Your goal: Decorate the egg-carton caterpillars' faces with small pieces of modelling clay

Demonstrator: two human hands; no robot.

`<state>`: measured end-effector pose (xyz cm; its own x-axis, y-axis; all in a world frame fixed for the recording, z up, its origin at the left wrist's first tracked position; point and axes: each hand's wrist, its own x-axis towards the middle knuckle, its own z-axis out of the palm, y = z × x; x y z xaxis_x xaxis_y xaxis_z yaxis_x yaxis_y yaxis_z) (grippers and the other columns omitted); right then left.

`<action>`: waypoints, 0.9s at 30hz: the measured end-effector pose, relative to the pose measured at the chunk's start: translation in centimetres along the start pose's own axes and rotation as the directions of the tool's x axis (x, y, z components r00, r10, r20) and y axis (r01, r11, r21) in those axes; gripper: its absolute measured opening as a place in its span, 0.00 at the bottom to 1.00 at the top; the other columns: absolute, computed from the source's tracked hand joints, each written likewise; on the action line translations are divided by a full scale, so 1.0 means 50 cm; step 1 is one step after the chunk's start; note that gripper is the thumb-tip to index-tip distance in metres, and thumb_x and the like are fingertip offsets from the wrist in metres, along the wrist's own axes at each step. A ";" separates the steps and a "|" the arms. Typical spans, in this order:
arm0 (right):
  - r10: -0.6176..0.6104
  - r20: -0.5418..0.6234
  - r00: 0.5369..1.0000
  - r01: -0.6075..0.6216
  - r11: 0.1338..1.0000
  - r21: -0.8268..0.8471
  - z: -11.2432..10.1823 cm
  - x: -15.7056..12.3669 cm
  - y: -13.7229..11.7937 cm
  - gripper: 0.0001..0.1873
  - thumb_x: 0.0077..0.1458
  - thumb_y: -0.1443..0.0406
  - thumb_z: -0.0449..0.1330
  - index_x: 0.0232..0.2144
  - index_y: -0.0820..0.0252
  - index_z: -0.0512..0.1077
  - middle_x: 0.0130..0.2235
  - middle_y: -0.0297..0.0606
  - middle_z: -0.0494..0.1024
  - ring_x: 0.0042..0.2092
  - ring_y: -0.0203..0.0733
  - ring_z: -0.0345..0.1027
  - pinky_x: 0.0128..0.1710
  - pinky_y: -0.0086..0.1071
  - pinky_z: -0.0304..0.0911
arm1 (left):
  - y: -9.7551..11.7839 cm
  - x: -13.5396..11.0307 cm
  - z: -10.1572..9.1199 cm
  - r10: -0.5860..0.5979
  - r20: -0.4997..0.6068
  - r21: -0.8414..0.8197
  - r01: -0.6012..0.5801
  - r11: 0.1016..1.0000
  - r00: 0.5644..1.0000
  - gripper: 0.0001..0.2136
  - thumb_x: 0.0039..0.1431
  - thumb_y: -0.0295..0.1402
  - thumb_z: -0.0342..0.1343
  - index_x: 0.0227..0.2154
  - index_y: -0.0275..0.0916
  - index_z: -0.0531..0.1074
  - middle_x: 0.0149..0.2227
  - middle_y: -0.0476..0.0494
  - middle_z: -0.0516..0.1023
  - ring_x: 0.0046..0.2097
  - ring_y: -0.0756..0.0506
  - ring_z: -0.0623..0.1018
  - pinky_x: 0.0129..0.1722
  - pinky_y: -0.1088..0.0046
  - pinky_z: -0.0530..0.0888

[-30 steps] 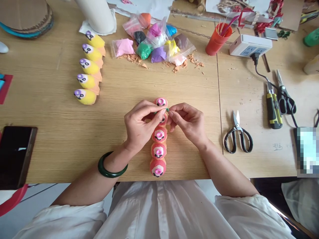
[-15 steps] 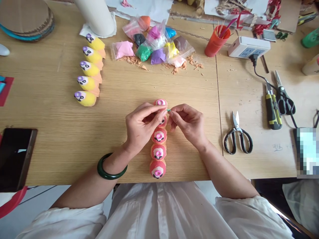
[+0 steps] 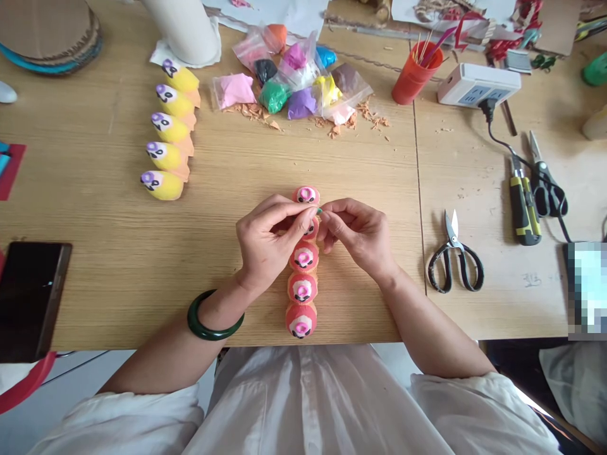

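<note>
A small bit of green clay (image 3: 319, 211) is pinched between the fingertips of my left hand (image 3: 275, 230) and my right hand (image 3: 358, 230). Both hands hover over the upper part of a column of red egg-shaped figures (image 3: 302, 289), each with a white face, a pink ring and black marks. My left fingers partly cover the second figure from the far end. The column sits in a strip of orange egg carton. Further left stands a matching row of yellow figures (image 3: 164, 185) with purple rings.
Bags of coloured clay (image 3: 301, 103) lie at the back among orange crumbs. A red cup (image 3: 411, 79) of sticks and a white power strip (image 3: 478, 84) stand back right. Black-handled scissors (image 3: 455, 253) and a utility knife (image 3: 524, 208) lie right; a phone (image 3: 33, 300) lies left.
The green clay between my fingertips looks shorter and more bunched, and the fingertips are slightly closer together. The view has shifted a little; nothing else has visibly moved.
</note>
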<state>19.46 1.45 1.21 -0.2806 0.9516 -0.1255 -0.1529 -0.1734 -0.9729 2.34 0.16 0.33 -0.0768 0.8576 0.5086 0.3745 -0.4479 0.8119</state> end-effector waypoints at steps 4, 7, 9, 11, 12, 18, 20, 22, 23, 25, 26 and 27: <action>-0.038 -0.026 0.999 0.037 0.999 -0.009 0.002 0.003 0.008 0.25 0.57 0.44 0.71 0.34 0.60 0.75 0.26 0.31 0.80 0.23 0.30 0.71 0.24 0.26 0.71 | 0.001 0.000 -0.001 -0.041 0.061 -0.036 0.043 0.998 0.997 0.07 0.71 0.33 0.63 0.42 0.43 0.86 0.32 0.49 0.83 0.31 0.52 0.80 0.33 0.77 0.76; -0.052 -0.038 0.998 0.052 0.999 -0.012 0.000 0.004 0.010 0.24 0.58 0.45 0.71 0.34 0.60 0.74 0.26 0.31 0.80 0.22 0.30 0.70 0.23 0.26 0.70 | 0.002 0.000 -0.001 -0.096 0.077 -0.081 0.102 0.992 0.992 0.08 0.71 0.35 0.63 0.47 0.46 0.86 0.35 0.48 0.84 0.30 0.52 0.80 0.33 0.75 0.77; -0.058 -0.038 0.998 0.057 0.998 -0.016 0.000 0.004 0.010 0.24 0.58 0.46 0.72 0.34 0.60 0.75 0.25 0.31 0.80 0.22 0.30 0.70 0.23 0.26 0.70 | 0.002 0.000 -0.001 -0.101 0.067 -0.069 0.106 0.992 0.993 0.07 0.70 0.35 0.64 0.46 0.46 0.86 0.36 0.47 0.85 0.33 0.51 0.81 0.34 0.75 0.78; -0.058 -0.034 0.998 0.057 0.998 -0.022 0.001 0.003 0.010 0.24 0.58 0.46 0.71 0.34 0.60 0.75 0.26 0.32 0.79 0.23 0.30 0.70 0.24 0.26 0.70 | 0.001 0.000 0.000 -0.092 0.062 -0.039 0.094 0.995 0.994 0.06 0.69 0.35 0.65 0.43 0.45 0.87 0.35 0.47 0.85 0.34 0.51 0.82 0.35 0.75 0.79; -0.056 -0.031 0.998 0.055 0.998 -0.024 0.002 0.003 0.010 0.24 0.57 0.45 0.71 0.34 0.59 0.75 0.26 0.32 0.79 0.24 0.31 0.70 0.24 0.27 0.71 | 0.001 0.000 0.001 -0.086 0.059 -0.024 0.088 0.996 0.995 0.06 0.69 0.36 0.65 0.42 0.45 0.87 0.34 0.48 0.84 0.34 0.51 0.82 0.35 0.75 0.79; -0.032 -0.005 0.999 0.032 0.999 0.001 0.002 0.000 0.001 0.24 0.57 0.47 0.73 0.42 0.60 0.75 0.25 0.29 0.79 0.23 0.30 0.70 0.25 0.26 0.70 | 0.003 0.001 0.000 -0.070 0.010 0.011 0.069 0.998 0.998 0.06 0.69 0.37 0.65 0.37 0.44 0.86 0.31 0.49 0.83 0.31 0.51 0.79 0.33 0.74 0.78; -0.015 0.017 1.000 0.015 1.000 0.019 0.001 0.000 -0.002 0.24 0.57 0.48 0.73 0.43 0.60 0.75 0.26 0.29 0.79 0.24 0.31 0.71 0.26 0.26 0.71 | 0.003 0.001 -0.002 -0.079 0.015 -0.004 0.079 0.997 0.997 0.06 0.69 0.37 0.65 0.37 0.45 0.86 0.31 0.49 0.83 0.31 0.50 0.80 0.32 0.73 0.78; -0.003 0.034 0.999 0.002 0.999 0.034 0.002 0.000 -0.003 0.24 0.57 0.47 0.73 0.41 0.60 0.75 0.26 0.30 0.80 0.24 0.31 0.72 0.26 0.27 0.73 | 0.002 0.001 -0.002 -0.080 0.028 -0.015 0.080 0.997 0.996 0.06 0.69 0.37 0.65 0.37 0.45 0.86 0.31 0.49 0.83 0.31 0.50 0.80 0.32 0.73 0.78; -0.002 0.032 0.999 0.001 0.999 0.034 0.002 0.000 -0.002 0.24 0.57 0.46 0.73 0.39 0.59 0.74 0.27 0.30 0.80 0.25 0.32 0.73 0.26 0.27 0.73 | 0.001 0.000 -0.002 -0.078 0.036 -0.020 0.079 0.997 0.996 0.06 0.69 0.37 0.65 0.38 0.45 0.86 0.31 0.49 0.83 0.31 0.50 0.80 0.32 0.73 0.78; -0.001 0.022 1.000 0.001 1.000 0.023 0.003 0.001 0.001 0.25 0.57 0.45 0.72 0.37 0.59 0.74 0.26 0.31 0.80 0.24 0.32 0.72 0.25 0.28 0.73 | 0.000 -0.001 -0.002 -0.069 0.058 -0.035 0.071 0.997 0.996 0.06 0.69 0.36 0.65 0.39 0.45 0.87 0.31 0.49 0.82 0.31 0.51 0.79 0.33 0.75 0.78; -0.001 0.013 1.000 0.001 1.000 0.014 0.003 0.002 0.002 0.25 0.57 0.44 0.71 0.36 0.59 0.73 0.26 0.31 0.79 0.24 0.32 0.72 0.25 0.28 0.73 | -0.001 -0.001 -0.001 -0.066 0.070 -0.044 0.069 0.997 0.995 0.06 0.69 0.35 0.65 0.41 0.45 0.87 0.31 0.50 0.82 0.31 0.52 0.79 0.34 0.76 0.77; -0.001 0.005 1.000 0.001 1.000 0.005 0.003 0.002 0.003 0.25 0.57 0.44 0.71 0.35 0.59 0.73 0.26 0.31 0.79 0.23 0.31 0.71 0.24 0.28 0.72 | 0.000 -0.001 -0.001 -0.071 0.083 -0.050 0.076 0.996 0.994 0.06 0.69 0.35 0.64 0.42 0.44 0.87 0.31 0.49 0.82 0.31 0.52 0.79 0.34 0.76 0.77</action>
<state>19.28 1.50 1.07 -0.2856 0.9503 -0.1237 -0.1579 -0.1740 -0.9720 2.27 0.09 0.30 -0.0261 0.9054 0.4238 0.3212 -0.3938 0.8612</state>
